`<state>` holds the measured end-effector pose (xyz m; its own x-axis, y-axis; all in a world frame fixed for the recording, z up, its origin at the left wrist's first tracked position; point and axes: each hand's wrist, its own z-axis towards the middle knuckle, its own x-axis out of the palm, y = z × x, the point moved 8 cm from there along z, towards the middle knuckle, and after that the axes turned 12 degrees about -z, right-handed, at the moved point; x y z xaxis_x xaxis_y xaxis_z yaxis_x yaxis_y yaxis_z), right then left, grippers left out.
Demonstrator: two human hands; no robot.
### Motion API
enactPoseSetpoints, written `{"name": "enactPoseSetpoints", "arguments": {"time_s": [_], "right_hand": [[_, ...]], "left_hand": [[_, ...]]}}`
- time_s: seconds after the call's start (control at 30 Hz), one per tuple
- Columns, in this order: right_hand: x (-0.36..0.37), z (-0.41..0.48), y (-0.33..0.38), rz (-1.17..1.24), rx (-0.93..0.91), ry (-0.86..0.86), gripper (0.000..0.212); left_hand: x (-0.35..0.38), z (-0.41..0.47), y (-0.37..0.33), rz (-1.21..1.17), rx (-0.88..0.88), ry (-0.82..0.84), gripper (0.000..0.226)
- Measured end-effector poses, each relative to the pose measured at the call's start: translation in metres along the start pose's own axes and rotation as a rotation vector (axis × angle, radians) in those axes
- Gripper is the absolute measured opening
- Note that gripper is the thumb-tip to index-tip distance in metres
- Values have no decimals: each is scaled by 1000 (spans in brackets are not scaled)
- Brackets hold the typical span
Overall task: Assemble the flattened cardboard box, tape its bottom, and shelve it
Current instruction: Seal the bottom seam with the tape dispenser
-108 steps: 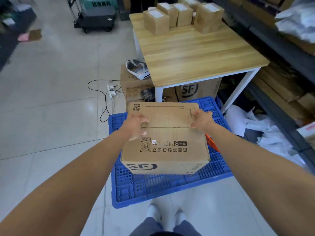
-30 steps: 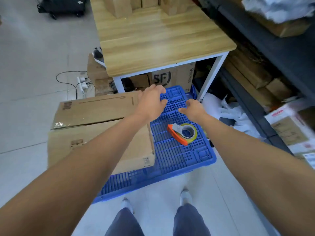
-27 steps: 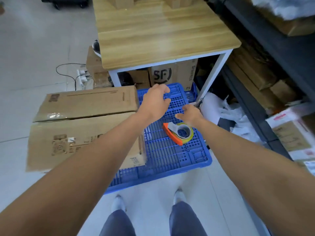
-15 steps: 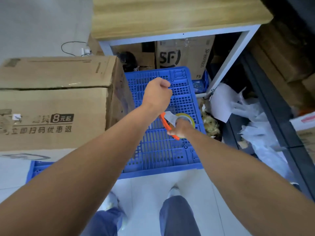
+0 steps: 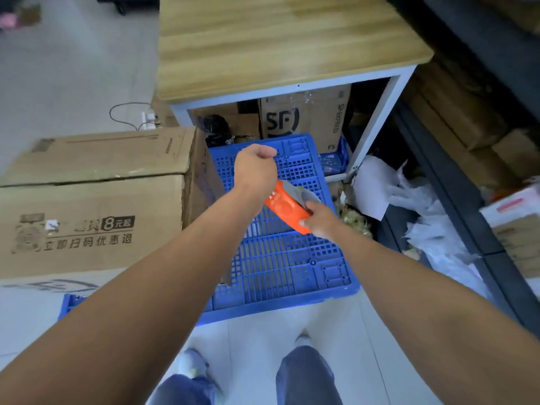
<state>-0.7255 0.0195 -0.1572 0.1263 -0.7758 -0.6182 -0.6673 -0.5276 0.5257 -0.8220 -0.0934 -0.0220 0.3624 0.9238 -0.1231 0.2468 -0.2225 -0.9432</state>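
— Step in hand?
— Taping: right hand (image 5: 317, 219) clamped on orange tape dispenser (image 5: 285, 206); left hand (image 5: 255, 171) loosely fisted, empty. Cardboard box (image 5: 93, 200) on blue pallet (image 5: 292, 258), seam unsealed.
— Next?
— Probably carry dispenser to seam

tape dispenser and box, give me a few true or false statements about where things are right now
1. The right hand holds the orange tape dispenser. True.
2. The cardboard box sits on the wooden table. False: it rests low, at the left of the blue pallet.
3. The left hand grips the box. False: it is loosely closed above the pallet, touching nothing visible.
4. An SF-printed carton stands under the table. True.
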Motion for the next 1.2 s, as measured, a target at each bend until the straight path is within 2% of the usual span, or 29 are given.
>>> {"name": "enactPoseSetpoints", "arguments": {"time_s": [0.07, 0.23, 0.37, 0.47, 0.6, 0.7, 0.77, 0.9, 1.1, 1.2], "right_hand": [[-26, -15, 8, 33, -11, 19, 49], [-104, -69, 56, 40, -133, -36, 50], [-147, -106, 93, 23, -188, -87, 51], [-160, -132, 122, -39, -227, -115, 50], [-155, -161, 159, -116, -261, -128, 45], [-138, -179, 188, -155, -290, -129, 42], [-123, -188, 205, -178, -298, -123, 41], [-96, -198, 230, -171, -310, -130, 37], [-67, -202, 255, -186, -306, -103, 43], [-61, -200, 261, -210, -293, -64, 47]], "left_hand": [[-8, -5, -31, -49, 23, -47, 24], [-37, -15, -103, -120, 61, -100, 25], [-55, -29, -137, -31, 82, -27, 18], [-72, -41, -154, 13, 101, 64, 29], [-95, -57, -164, 103, 90, 244, 36], [-113, -72, -161, 136, 62, 391, 21], [-128, -77, -155, 116, 39, 450, 23], [-162, -84, -150, 32, 44, 514, 11], [-203, -89, -134, -59, -6, 570, 10], [-212, -88, -130, -94, -27, 543, 9]]}}
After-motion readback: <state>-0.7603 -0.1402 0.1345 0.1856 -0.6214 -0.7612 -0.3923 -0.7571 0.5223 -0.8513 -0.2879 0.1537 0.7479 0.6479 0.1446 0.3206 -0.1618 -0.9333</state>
